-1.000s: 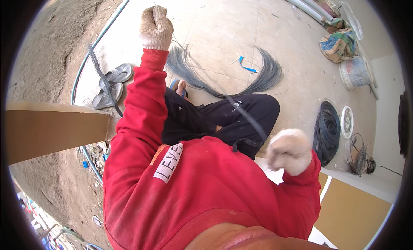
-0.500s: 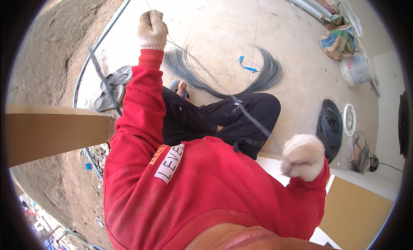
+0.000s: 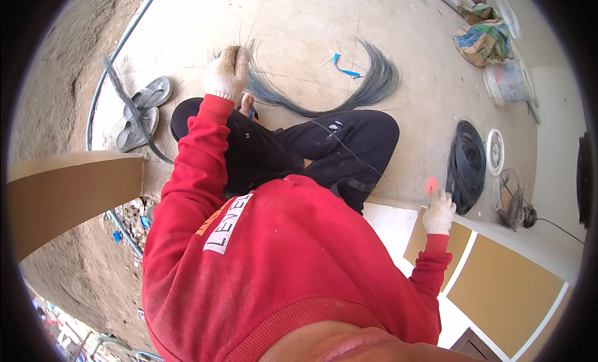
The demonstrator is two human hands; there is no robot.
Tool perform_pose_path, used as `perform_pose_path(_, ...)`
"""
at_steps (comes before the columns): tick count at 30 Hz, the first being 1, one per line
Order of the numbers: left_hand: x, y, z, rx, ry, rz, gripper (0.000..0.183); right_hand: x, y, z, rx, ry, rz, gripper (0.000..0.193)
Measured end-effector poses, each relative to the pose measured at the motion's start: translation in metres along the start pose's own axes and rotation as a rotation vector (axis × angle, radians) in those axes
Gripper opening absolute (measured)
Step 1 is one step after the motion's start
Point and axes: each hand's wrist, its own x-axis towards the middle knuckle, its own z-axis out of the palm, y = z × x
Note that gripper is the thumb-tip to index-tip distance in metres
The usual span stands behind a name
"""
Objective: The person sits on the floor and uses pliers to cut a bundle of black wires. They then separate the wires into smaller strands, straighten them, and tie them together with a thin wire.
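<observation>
My left hand [image 3: 225,73], in a pale knit glove, is closed at the left end of a curved bundle of thin dark wire [image 3: 349,104] on the floor. Fine wire ends fan out around that fist. Out to the right, my gloved right hand [image 3: 440,214] has its fingertips on a small round orange-red thing [image 3: 431,186], whose kind I cannot make out. A thin dark strand [image 3: 349,149] crosses my bent leg [image 3: 358,128] from the bundle toward the right.
A coil of dark wire [image 3: 467,166] lies beside a white ring [image 3: 495,151] at right. Behind are a white bucket [image 3: 503,85] and crumpled sacks [image 3: 483,43]. Grey sandals [image 3: 140,125], another wire bundle [image 3: 124,94], a hose [image 3: 99,94] and a post [image 3: 75,200] stand left.
My left hand has come down to the bundle's end. The right hand has reached outward from beside my body, and the orange-red thing now shows. The strip across my leg now looks thinner.
</observation>
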Motion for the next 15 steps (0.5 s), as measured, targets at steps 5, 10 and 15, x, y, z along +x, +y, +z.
perform_pose_path(5,0.003,0.022,0.006,-0.084,0.046,-0.055,0.022,0.029,-0.145,-0.066,0.904,0.357,-0.428,0.061)
perform_pose_path(10,0.016,0.023,-0.014,-0.128,0.060,-0.081,0.022,0.062,-0.183,-0.048,0.735,0.691,-0.577,0.059)
perform_pose_path(15,0.014,0.019,-0.025,-0.209,0.036,-0.167,0.025,0.089,-0.189,-0.081,0.388,0.796,-0.546,0.054)
